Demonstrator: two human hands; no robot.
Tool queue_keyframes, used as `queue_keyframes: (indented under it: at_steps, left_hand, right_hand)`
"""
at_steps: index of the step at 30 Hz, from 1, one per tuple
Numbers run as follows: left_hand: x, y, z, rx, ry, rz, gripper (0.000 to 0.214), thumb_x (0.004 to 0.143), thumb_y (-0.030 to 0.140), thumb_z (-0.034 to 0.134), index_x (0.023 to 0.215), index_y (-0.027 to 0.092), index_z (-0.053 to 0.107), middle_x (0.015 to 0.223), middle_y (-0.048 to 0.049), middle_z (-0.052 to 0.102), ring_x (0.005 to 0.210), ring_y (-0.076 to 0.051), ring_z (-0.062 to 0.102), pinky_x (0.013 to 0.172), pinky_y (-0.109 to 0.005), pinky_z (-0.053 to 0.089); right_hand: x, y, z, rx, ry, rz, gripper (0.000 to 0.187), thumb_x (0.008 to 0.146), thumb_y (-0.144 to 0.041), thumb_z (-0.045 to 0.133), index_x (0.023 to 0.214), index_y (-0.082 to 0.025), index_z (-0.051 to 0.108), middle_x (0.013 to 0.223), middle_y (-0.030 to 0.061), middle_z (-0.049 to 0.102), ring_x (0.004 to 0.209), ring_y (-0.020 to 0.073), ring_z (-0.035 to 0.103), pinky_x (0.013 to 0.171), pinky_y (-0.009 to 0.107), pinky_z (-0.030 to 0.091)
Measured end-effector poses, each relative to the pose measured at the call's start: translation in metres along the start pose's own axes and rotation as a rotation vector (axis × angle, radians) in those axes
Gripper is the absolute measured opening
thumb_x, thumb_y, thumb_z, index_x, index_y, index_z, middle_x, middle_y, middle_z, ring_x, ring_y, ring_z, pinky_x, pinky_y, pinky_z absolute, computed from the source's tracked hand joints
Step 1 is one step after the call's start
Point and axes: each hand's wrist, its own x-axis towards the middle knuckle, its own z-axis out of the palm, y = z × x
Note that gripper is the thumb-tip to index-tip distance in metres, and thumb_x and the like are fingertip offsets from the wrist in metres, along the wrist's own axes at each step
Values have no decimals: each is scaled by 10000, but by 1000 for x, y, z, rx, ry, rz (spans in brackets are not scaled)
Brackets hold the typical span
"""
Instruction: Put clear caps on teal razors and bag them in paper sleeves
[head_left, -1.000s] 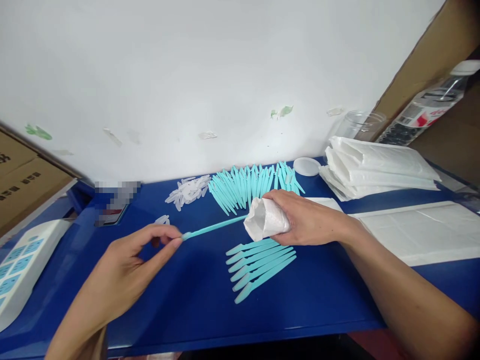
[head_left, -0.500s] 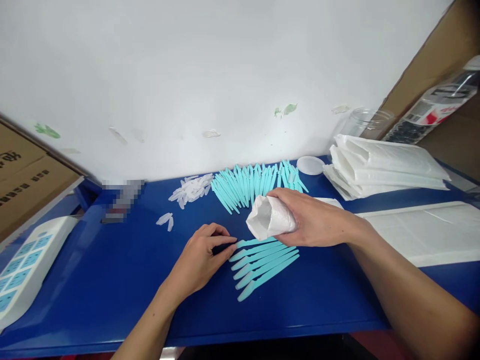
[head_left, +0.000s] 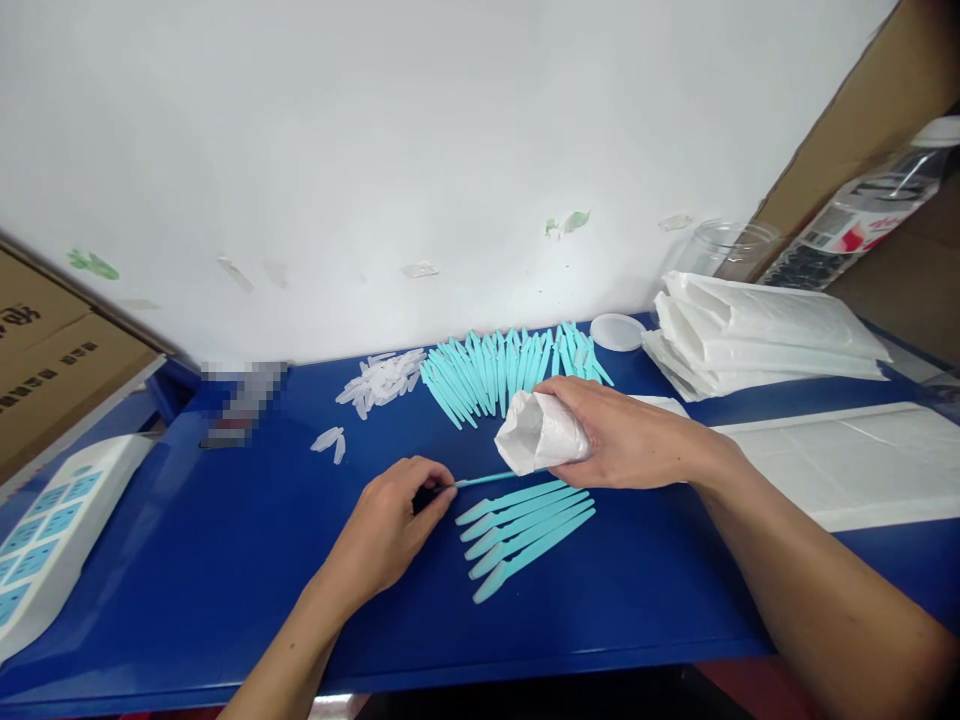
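Note:
My left hand [head_left: 394, 515] pinches the blade end of one teal eyebrow razor [head_left: 484, 480] between thumb and fingertips. That razor's other end runs behind a white padded bag [head_left: 559, 425]. My right hand [head_left: 634, 435] is wrapped round this bag, whose gaping mouth points left; what is inside cannot be made out. Just below both hands, several teal eyebrow razors [head_left: 532, 535] lie side by side with clear caps over their blades. Behind the bag, many more teal razors [head_left: 487, 365] are lined up near the wall.
A heap of translucent caps [head_left: 382, 380] lies left of the far razors, with a few loose caps [head_left: 330, 440] nearer. White bags [head_left: 772, 330] are stacked at right, another lying flat [head_left: 847, 465]. A round lid [head_left: 617, 332], jar [head_left: 731, 245], bottle [head_left: 862, 215] and power strip [head_left: 67, 530] stand around.
My left hand has moved slightly left and lifted the topmost razor off the row, turning it edge-on. My right hand and the bag have stayed nearly still.

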Motion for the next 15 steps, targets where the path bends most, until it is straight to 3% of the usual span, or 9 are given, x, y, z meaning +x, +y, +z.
queue_keyframes:
  at_steps: [2, 5, 8, 10, 13, 14, 15]
  left_hand:
    - [-12, -10, -18, -54, 50, -63, 200, 989, 438, 574, 1002, 270, 683, 912, 3, 706, 812, -188, 651, 725, -298, 513]
    - [-35, -24, -55, -43, 260, -114, 215, 933, 478, 651, 1027, 288, 692, 942, 20, 728, 817, -184, 658, 748, -277, 518]
    - [-39, -13, -75, 29, 322, -100, 223, 894, 478, 698, 1013, 290, 703, 941, 21, 739, 800, -187, 660, 692, -262, 512]
    - [-23, 11, -69, 26, 272, 18, 189, 901, 441, 700, 977, 268, 714, 927, 5, 741, 821, -195, 667, 711, -272, 516]
    - [12, 52, -44, -14, 146, 245, 132, 976, 315, 618, 985, 249, 732, 976, -17, 741, 881, -182, 670, 769, -283, 520]
    - [21, 60, -37, -47, 141, 329, 135, 976, 295, 622, 1031, 249, 736, 1041, -25, 738, 948, -183, 673, 829, -291, 525]
    - [25, 64, -31, -90, 211, 359, 155, 966, 299, 643, 1083, 251, 733, 1103, -34, 727, 993, -184, 671, 867, -296, 526]
  right_hand:
    - [0, 0, -1, -6, -15, 8, 426, 736, -283, 701, 1132, -239, 552, 1055, 77, 636, 946, 279, 593, 787, 425, 470]
    - [-1, 1, -1, -6, -32, 11, 423, 737, -273, 700, 1130, -241, 547, 1058, 72, 635, 952, 278, 594, 793, 422, 468]
    - [0, -1, 0, -16, -57, 14, 457, 726, -266, 704, 1152, -238, 541, 1071, 72, 628, 957, 274, 586, 792, 414, 466]
    - [1, -5, 2, -15, -82, 20, 505, 714, -278, 717, 1181, -231, 531, 1083, 74, 619, 953, 269, 580, 774, 399, 468]
    - [1, -10, 4, 0, -103, -9, 528, 711, -280, 723, 1196, -213, 525, 1077, 74, 615, 958, 260, 580, 779, 385, 469]
    - [1, -12, 3, 3, -101, -22, 519, 718, -274, 717, 1195, -207, 525, 1066, 73, 616, 955, 255, 583, 792, 384, 468]
    - [0, -13, 3, 7, -91, -32, 511, 724, -267, 712, 1195, -203, 524, 1059, 71, 618, 953, 251, 585, 804, 384, 467]
